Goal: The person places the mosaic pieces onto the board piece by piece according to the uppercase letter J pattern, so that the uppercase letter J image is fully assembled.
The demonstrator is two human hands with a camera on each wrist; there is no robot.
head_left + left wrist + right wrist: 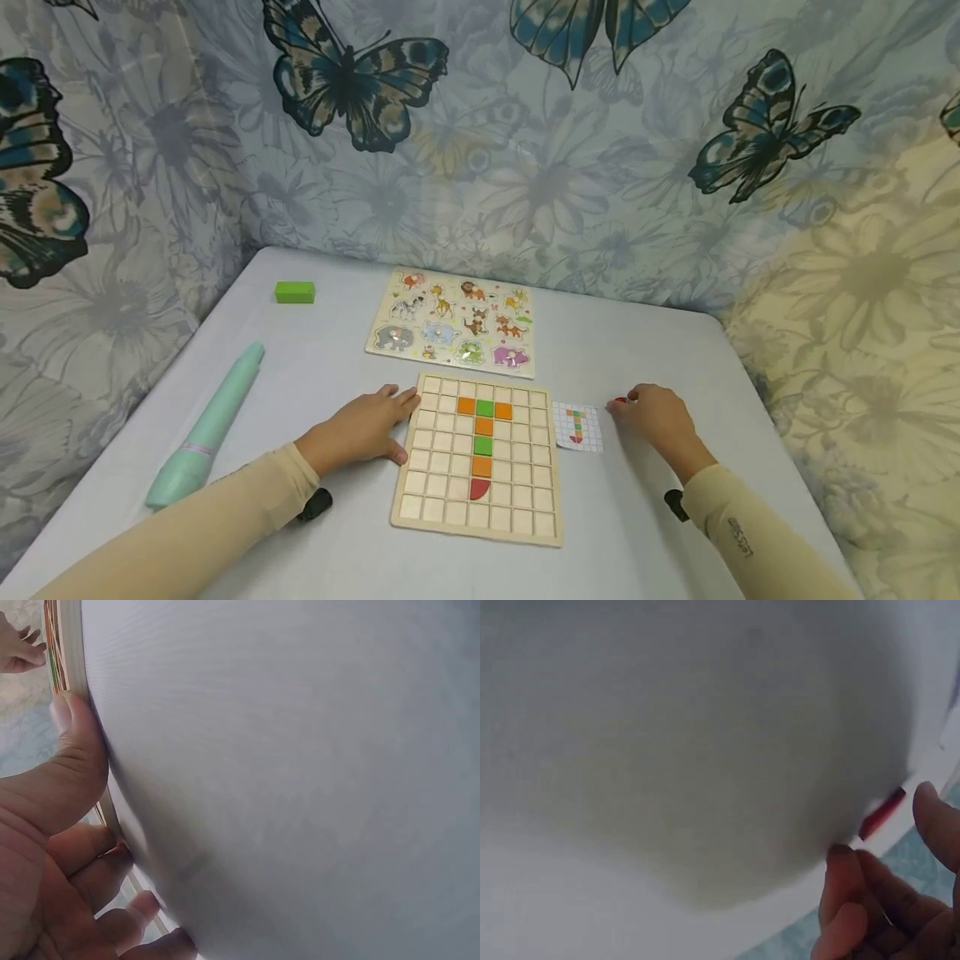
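Observation:
A wooden grid board (442,508) carries orange and green squares in a T shape, with a red quarter-round piece (479,489) at the stem's foot. Against the board's left edge rests my left hand (363,429), thumb and fingertips touching the rim; the left wrist view shows the thumb (79,742) on that edge. To the right of the pattern card (588,442), my right hand (660,417) is low over the table beside another red piece (621,400). In the right wrist view this red piece (883,814) lies between spread thumb and fingers, with a gap at the thumb.
Behind the grid board lies an animal knob puzzle (450,358). A green block (295,292) sits at the back left, and a long mint-green tapered object (210,429) lies along the left side. A butterfly-patterned backdrop (540,183) rises behind the table.

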